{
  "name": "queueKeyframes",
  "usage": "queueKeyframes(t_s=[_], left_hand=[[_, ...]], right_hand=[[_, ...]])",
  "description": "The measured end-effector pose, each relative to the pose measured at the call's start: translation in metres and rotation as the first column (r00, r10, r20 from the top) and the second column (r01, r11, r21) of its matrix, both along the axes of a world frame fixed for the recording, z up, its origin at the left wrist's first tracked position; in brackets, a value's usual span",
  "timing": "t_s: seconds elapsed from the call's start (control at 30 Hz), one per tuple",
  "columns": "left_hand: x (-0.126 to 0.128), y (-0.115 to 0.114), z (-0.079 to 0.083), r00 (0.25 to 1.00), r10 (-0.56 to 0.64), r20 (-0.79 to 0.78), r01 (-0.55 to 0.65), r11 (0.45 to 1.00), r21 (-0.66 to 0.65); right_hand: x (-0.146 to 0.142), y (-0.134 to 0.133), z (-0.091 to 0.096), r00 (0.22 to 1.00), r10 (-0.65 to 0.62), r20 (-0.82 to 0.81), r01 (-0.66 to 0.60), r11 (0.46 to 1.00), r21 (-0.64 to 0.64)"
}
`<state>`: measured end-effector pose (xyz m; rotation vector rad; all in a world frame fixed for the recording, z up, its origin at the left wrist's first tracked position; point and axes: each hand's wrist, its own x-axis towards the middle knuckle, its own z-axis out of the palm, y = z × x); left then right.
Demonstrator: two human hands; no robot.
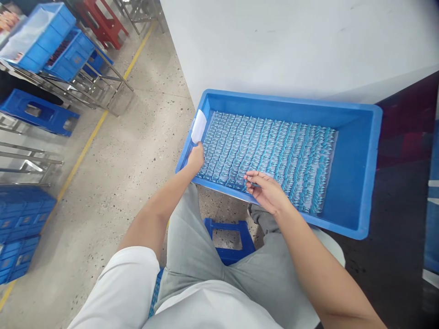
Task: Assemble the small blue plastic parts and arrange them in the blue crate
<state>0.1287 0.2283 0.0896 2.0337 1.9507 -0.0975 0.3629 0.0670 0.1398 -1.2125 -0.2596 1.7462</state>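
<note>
A large blue plastic crate (356, 171) sits in front of me, its near edge above my knees. Rows of small blue-and-silver pieces (260, 141) cover most of its floor; their exact kind is too small to tell. My left hand (196, 156) is closed around the left end of the crate's rim, just below a white paper label (199, 126). Over the near side of the rows hovers my right hand (265, 188), with thumb and fingertips pinched together. Whatever the pinch holds, if anything, cannot be made out.
A white surface (291, 45) stands behind the crate. Blue stools (39, 112), a red stool (103, 23) and blue bins (68, 55) on a metal rack are at the left. More blue crates (20, 228) are stacked there, along a yellow floor line (82, 157).
</note>
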Motion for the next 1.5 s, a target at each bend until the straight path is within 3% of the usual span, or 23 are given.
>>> queueKeyframes(t_s=[0.43, 0.6, 0.67, 0.73, 0.77, 0.83, 0.9, 0.97, 1.03, 1.1, 1.17, 1.3, 1.4, 1.5], left_hand=[[0.002, -0.001, 0.005, 1.000, 0.010, 0.012, -0.010, 1.000, -0.009], [-0.004, -0.004, 0.019, 0.996, 0.052, 0.073, -0.053, 0.998, 0.016], [-0.013, -0.016, 0.031, 0.976, 0.052, 0.211, -0.061, 0.998, 0.033], [-0.025, -0.042, 0.044, 0.878, 0.065, 0.475, -0.086, 0.996, 0.022], [-0.031, -0.059, 0.052, 0.785, 0.096, 0.611, -0.109, 0.994, -0.015], [-0.038, -0.099, 0.065, 0.531, 0.222, 0.818, -0.167, 0.974, -0.156], [-0.036, -0.138, 0.076, 0.291, 0.404, 0.867, -0.194, 0.913, -0.360], [-0.027, -0.169, 0.081, 0.081, 0.548, 0.833, -0.172, 0.830, -0.530], [-0.015, -0.188, 0.082, -0.084, 0.609, 0.789, -0.094, 0.783, -0.615], [-0.004, -0.196, 0.080, -0.208, 0.588, 0.782, -0.041, 0.793, -0.607], [0.003, -0.199, 0.079, -0.284, 0.537, 0.794, -0.043, 0.821, -0.570], [0.005, -0.198, 0.076, -0.328, 0.479, 0.814, -0.145, 0.826, -0.544], [0.000, -0.197, 0.072, -0.345, 0.444, 0.827, -0.209, 0.822, -0.529], [-0.009, -0.196, 0.067, -0.349, 0.454, 0.820, -0.214, 0.813, -0.542]], right_hand=[[-0.002, 0.000, 0.005, 1.000, -0.009, 0.006, 0.009, 1.000, -0.012], [-0.002, 0.000, 0.004, 0.998, 0.046, 0.044, -0.048, 0.998, 0.046], [-0.004, -0.001, 0.003, 0.994, 0.075, 0.085, -0.081, 0.994, 0.078], [-0.007, -0.002, 0.002, 0.984, 0.091, 0.150, -0.109, 0.987, 0.115], [-0.009, -0.003, 0.002, 0.977, 0.093, 0.193, -0.120, 0.983, 0.138], [-0.017, -0.006, 0.004, 0.945, 0.082, 0.317, -0.151, 0.969, 0.197], [-0.029, -0.009, 0.009, 0.860, 0.050, 0.508, -0.207, 0.944, 0.258], [-0.042, -0.013, 0.016, 0.714, -0.018, 0.700, -0.298, 0.897, 0.327], [-0.055, -0.015, 0.022, 0.565, -0.110, 0.817, -0.417, 0.817, 0.398], [-0.066, -0.017, 0.025, 0.460, -0.178, 0.870, -0.536, 0.725, 0.432], [-0.075, -0.018, 0.025, 0.362, -0.202, 0.910, -0.628, 0.668, 0.399], [-0.088, -0.020, 0.025, 0.186, -0.224, 0.957, -0.742, 0.606, 0.286], [-0.096, -0.022, 0.029, 0.143, -0.225, 0.964, -0.796, 0.552, 0.248], [-0.103, -0.023, 0.033, 0.155, -0.192, 0.969, -0.832, 0.504, 0.233]])
